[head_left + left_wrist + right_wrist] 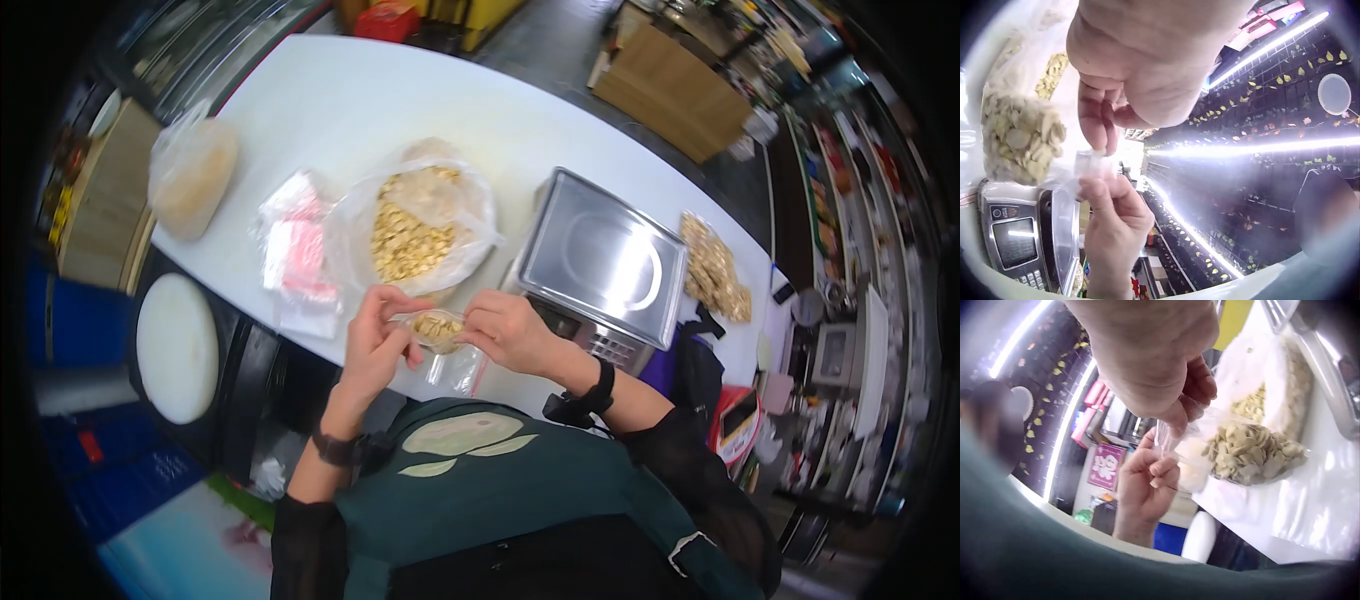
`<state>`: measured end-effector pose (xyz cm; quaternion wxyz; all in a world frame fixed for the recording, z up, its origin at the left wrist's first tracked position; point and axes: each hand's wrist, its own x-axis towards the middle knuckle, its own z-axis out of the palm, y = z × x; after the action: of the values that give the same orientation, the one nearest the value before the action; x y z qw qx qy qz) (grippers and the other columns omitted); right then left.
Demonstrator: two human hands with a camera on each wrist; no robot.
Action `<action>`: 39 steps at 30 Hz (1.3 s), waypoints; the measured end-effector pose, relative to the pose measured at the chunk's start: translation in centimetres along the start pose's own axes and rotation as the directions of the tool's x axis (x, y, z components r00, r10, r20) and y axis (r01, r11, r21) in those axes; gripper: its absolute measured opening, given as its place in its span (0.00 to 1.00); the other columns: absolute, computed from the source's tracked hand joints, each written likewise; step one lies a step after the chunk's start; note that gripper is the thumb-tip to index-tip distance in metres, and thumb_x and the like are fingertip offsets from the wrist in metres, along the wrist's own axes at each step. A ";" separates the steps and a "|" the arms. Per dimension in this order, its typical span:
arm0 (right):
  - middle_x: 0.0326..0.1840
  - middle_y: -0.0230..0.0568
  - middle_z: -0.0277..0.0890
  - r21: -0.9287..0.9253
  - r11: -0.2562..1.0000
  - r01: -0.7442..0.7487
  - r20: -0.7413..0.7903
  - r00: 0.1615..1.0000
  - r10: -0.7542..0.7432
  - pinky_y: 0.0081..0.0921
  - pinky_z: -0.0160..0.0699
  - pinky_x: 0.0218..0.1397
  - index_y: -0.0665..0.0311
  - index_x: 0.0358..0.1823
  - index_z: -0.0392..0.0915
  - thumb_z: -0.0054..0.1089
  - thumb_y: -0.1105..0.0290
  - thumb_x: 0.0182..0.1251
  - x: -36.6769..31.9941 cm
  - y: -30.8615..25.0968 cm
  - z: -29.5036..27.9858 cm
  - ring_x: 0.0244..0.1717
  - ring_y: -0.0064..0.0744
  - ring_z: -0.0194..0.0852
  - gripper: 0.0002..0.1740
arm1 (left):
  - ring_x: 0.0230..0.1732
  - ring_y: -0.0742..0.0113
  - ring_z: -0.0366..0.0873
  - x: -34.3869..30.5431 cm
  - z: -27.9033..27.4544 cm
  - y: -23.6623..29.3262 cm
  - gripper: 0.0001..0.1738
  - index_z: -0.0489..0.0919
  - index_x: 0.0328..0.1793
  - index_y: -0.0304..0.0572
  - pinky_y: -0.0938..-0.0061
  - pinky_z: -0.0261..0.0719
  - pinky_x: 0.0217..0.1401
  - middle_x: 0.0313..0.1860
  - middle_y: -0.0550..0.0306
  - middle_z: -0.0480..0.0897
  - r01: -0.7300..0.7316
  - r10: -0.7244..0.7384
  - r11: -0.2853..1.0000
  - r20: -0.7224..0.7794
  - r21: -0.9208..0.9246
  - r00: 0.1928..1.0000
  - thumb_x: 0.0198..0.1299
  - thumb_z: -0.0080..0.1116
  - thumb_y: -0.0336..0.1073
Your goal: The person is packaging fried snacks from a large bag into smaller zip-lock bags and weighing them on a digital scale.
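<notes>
Both hands pinch the top of a small clear plastic bag (437, 328) of pale dried slices, close to the table's near edge. My left hand (378, 338) grips the left side of its mouth between thumb and fingers. On the opposite side my right hand (512, 332) pinches the plastic. In the right wrist view the slices (1250, 455) fill the bag's lower part, away from the fingers. Gathered plastic (1092, 165) shows between the two hands in the left wrist view. Just beyond them stands a large open white bag (350, 235) holding more slices.
A digital scale (600, 260) with a metal pan stands right of the hands. Flat plastic packets (300, 245) lie at left, with a tied bag (195, 175) beyond. Another bag of pale pieces (712, 265) lies past the scale. A white round stool (177, 347) is below the table's left edge.
</notes>
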<state>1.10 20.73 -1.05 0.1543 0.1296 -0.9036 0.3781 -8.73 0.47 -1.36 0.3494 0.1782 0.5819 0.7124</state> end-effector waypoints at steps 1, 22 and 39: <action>0.29 0.40 0.74 -0.005 1.000 0.006 -0.032 0.999 -0.006 0.30 0.73 0.32 0.67 0.25 0.74 0.69 0.75 0.49 0.3 -0.8 -1.7 0.30 0.41 0.74 0.09 | 0.21 0.72 0.76 0.0 0.8 1.2 0.19 0.65 0.55 0.38 0.80 0.76 0.23 0.53 0.41 0.78 -0.006 0.006 1.000 0.035 0.000 0.999 0.57 0.43 0.18; 0.32 0.41 0.70 -0.614 0.768 -0.180 -0.271 0.963 0.009 0.34 0.72 0.37 0.64 0.28 0.73 0.64 0.74 0.49 -14.0 8.8 -7.3 0.34 0.42 0.71 0.07 | 0.29 0.75 0.77 -3.2 2.4 -3.5 0.21 0.69 0.62 0.39 0.81 0.77 0.32 0.49 0.54 0.81 0.070 -0.192 0.886 0.226 0.459 0.955 0.62 0.53 0.28; 0.31 0.41 0.78 -0.406 0.824 -0.396 -0.679 0.734 0.018 0.29 0.75 0.34 0.66 0.32 0.80 0.67 0.76 0.54 -14.5 0.6 -13.8 0.32 0.40 0.77 0.05 | 0.32 0.76 0.75 -5.6 1.6 -4.4 0.21 0.70 0.63 0.37 0.83 0.73 0.33 0.50 0.53 0.81 0.177 -0.251 0.872 0.107 0.456 0.962 0.64 0.53 0.31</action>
<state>16.70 32.79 2.33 0.4412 -0.1627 -0.8693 0.1525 -2.57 -2.04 -4.26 0.4231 0.2444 0.7140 0.5014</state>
